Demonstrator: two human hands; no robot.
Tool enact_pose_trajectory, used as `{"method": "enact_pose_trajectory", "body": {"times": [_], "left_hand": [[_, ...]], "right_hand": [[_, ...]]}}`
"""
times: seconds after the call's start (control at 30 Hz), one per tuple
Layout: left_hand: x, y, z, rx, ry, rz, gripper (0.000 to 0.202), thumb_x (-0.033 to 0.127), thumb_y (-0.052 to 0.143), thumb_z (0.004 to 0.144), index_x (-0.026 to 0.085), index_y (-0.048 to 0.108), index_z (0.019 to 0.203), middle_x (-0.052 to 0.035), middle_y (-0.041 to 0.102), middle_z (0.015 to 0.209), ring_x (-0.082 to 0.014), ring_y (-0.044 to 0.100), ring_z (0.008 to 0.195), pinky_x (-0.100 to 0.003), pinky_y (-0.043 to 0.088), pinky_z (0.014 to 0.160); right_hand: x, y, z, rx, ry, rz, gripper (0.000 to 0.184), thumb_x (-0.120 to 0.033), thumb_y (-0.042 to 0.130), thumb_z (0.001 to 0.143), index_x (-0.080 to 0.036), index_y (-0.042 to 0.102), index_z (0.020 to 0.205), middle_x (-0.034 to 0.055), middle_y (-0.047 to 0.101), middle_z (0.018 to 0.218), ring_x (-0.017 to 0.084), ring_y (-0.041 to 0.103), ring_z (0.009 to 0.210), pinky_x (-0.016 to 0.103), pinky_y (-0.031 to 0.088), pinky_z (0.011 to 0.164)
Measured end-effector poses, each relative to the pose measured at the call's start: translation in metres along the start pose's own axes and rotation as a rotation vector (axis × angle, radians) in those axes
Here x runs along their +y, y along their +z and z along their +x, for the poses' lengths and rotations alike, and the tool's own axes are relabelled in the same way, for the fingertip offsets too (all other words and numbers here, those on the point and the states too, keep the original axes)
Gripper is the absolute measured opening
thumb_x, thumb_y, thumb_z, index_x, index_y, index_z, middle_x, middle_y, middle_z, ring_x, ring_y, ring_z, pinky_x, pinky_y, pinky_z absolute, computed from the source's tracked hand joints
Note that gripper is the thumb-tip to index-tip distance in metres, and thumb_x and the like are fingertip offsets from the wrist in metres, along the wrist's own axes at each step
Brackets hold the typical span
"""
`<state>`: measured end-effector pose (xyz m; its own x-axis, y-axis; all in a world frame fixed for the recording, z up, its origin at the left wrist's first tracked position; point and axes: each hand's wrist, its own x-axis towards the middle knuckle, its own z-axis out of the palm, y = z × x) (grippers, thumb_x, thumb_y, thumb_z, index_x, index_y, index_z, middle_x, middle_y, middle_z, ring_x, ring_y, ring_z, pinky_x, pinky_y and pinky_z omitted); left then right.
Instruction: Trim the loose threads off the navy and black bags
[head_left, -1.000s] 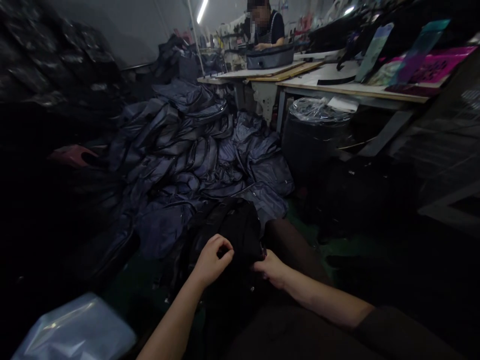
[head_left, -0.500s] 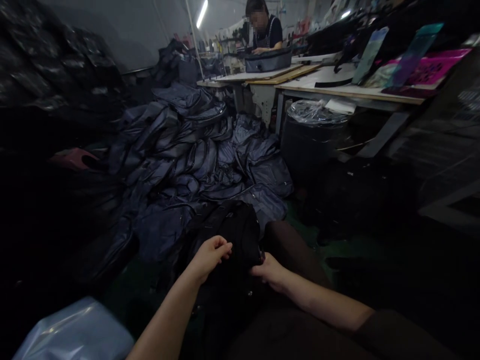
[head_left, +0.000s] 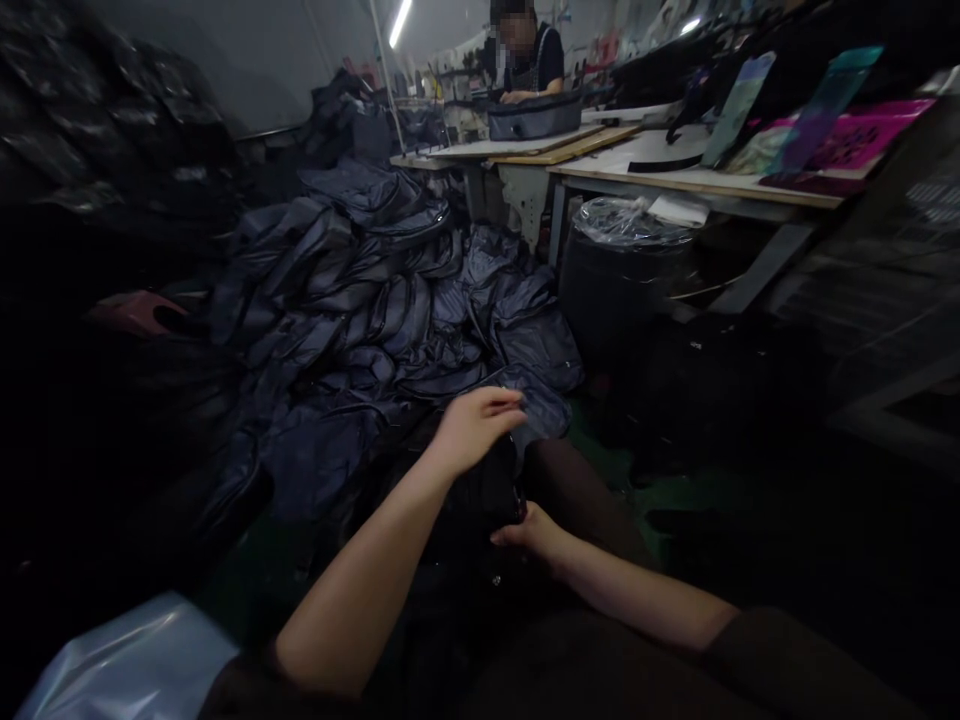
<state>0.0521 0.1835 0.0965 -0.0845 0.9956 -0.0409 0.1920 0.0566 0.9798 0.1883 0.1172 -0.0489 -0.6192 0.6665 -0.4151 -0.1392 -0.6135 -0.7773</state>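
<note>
A black backpack [head_left: 480, 495] lies across my lap, its lower part lost in the dark. My right hand [head_left: 531, 535] grips its right edge, thumb stretched toward the middle of the bag. Over the upper part of the backpack I hold my left hand [head_left: 484, 425], its fingers drawn together toward the thumb in a pinch. Whatever is between those fingertips, if anything, is too small to make out. Just beyond the bag begins a heap of dark blue-grey bags [head_left: 397, 310].
A person [head_left: 536, 60] works behind a table [head_left: 517, 148] with a grey bag piece. A lined bin [head_left: 622, 260] stands below the right-hand table. Light-blue plastic [head_left: 135, 660] lies at lower left, a pink basket [head_left: 877, 135] at upper right.
My left hand has risen forward and to the right, from the middle of the backpack to above its top. My right hand keeps its hold on the edge.
</note>
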Motion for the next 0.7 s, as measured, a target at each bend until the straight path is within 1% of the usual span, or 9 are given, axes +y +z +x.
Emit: {"method": "enact_pose_trajectory", "body": {"times": [0.07, 0.13, 0.23, 0.3, 0.37, 0.47, 0.57, 0.63, 0.7], "left_hand": [[-0.007, 0.011, 0.011, -0.151, 0.087, 0.116, 0.062, 0.017, 0.076, 0.06, 0.025, 0.057, 0.119, -0.0097, 0.049, 0.135, -0.0218, 0.062, 0.102, -0.032, 0.053, 0.078], [-0.019, 0.006, 0.014, -0.205, 0.147, 0.295, 0.064, 0.016, 0.068, 0.068, 0.028, 0.05, 0.128, -0.0084, 0.038, 0.144, -0.0187, 0.062, 0.1, -0.029, 0.053, 0.078], [-0.038, -0.016, 0.004, -0.157, 0.119, 0.473, 0.033, 0.018, 0.062, 0.073, 0.021, 0.066, 0.105, -0.007, 0.063, 0.111, -0.0163, 0.064, 0.081, -0.03, 0.051, 0.076], [-0.046, -0.031, -0.011, -0.143, 0.072, 0.528, 0.017, 0.02, 0.065, 0.069, 0.021, 0.071, 0.085, -0.0032, 0.067, 0.085, -0.0171, 0.063, 0.072, -0.03, 0.05, 0.073], [-0.052, -0.042, -0.029, -0.114, 0.025, 0.561, 0.012, 0.023, 0.067, 0.068, 0.023, 0.071, 0.078, -0.001, 0.066, 0.079, -0.0171, 0.062, 0.07, -0.029, 0.05, 0.072], [-0.062, -0.068, -0.05, 0.045, -0.061, 0.574, 0.02, 0.033, 0.064, 0.072, 0.026, 0.069, 0.091, -0.0017, 0.066, 0.098, -0.02, 0.061, 0.094, -0.031, 0.045, 0.089], [-0.08, -0.115, -0.066, 0.358, -0.246, 0.574, 0.039, 0.038, 0.059, 0.076, 0.022, 0.06, 0.112, -0.0094, 0.054, 0.127, -0.0276, 0.041, 0.126, -0.042, 0.027, 0.108], [-0.098, -0.148, -0.077, 0.566, -0.453, 0.54, 0.053, 0.037, 0.057, 0.077, 0.012, 0.05, 0.122, -0.021, 0.042, 0.137, -0.038, 0.025, 0.134, -0.057, 0.019, 0.107], [-0.118, -0.171, -0.092, 0.643, -0.643, 0.436, 0.059, 0.041, 0.056, 0.077, 0.002, 0.049, 0.12, -0.0307, 0.044, 0.131, -0.0452, 0.031, 0.13, -0.064, 0.024, 0.101]], "right_hand": [[-0.001, 0.0, -0.002, 0.017, -0.006, 0.006, 0.033, -0.02, 0.078, 0.047, -0.013, 0.064, 0.077, -0.0008, 0.063, 0.068, 0.014, 0.056, 0.059, 0.027, 0.046, 0.062], [-0.001, -0.001, -0.003, 0.028, -0.018, 0.018, 0.032, -0.019, 0.076, 0.049, -0.013, 0.063, 0.077, 0.0001, 0.064, 0.072, 0.014, 0.057, 0.063, 0.027, 0.046, 0.064], [-0.002, -0.002, -0.004, 0.04, -0.02, 0.025, 0.028, -0.018, 0.074, 0.051, -0.013, 0.062, 0.075, -0.0008, 0.063, 0.07, 0.012, 0.055, 0.06, 0.025, 0.044, 0.06], [-0.003, -0.003, -0.003, 0.036, -0.009, 0.02, 0.026, -0.017, 0.072, 0.051, -0.013, 0.061, 0.074, -0.0021, 0.06, 0.067, 0.01, 0.052, 0.057, 0.023, 0.041, 0.055], [-0.003, -0.004, -0.001, 0.026, 0.009, 0.009, 0.024, -0.016, 0.071, 0.052, -0.014, 0.059, 0.072, -0.0043, 0.057, 0.062, 0.008, 0.047, 0.05, 0.02, 0.036, 0.048], [-0.004, -0.004, 0.001, 0.03, 0.045, -0.017, 0.022, -0.016, 0.069, 0.052, -0.016, 0.05, 0.064, -0.0085, 0.046, 0.051, 0.004, 0.034, 0.04, 0.019, 0.022, 0.039], [-0.005, -0.004, 0.001, 0.069, 0.077, -0.031, 0.025, -0.013, 0.066, 0.053, -0.018, 0.043, 0.061, -0.01, 0.041, 0.049, 0.003, 0.03, 0.038, 0.02, 0.018, 0.038], [-0.004, -0.003, 0.001, 0.105, 0.095, -0.029, 0.024, -0.013, 0.064, 0.053, -0.019, 0.042, 0.063, -0.0105, 0.04, 0.049, 0.003, 0.029, 0.038, 0.02, 0.018, 0.038], [-0.002, -0.002, 0.001, 0.153, 0.115, -0.023, 0.023, -0.014, 0.061, 0.055, -0.02, 0.042, 0.065, -0.0111, 0.039, 0.048, 0.004, 0.029, 0.038, 0.02, 0.019, 0.038]]}}
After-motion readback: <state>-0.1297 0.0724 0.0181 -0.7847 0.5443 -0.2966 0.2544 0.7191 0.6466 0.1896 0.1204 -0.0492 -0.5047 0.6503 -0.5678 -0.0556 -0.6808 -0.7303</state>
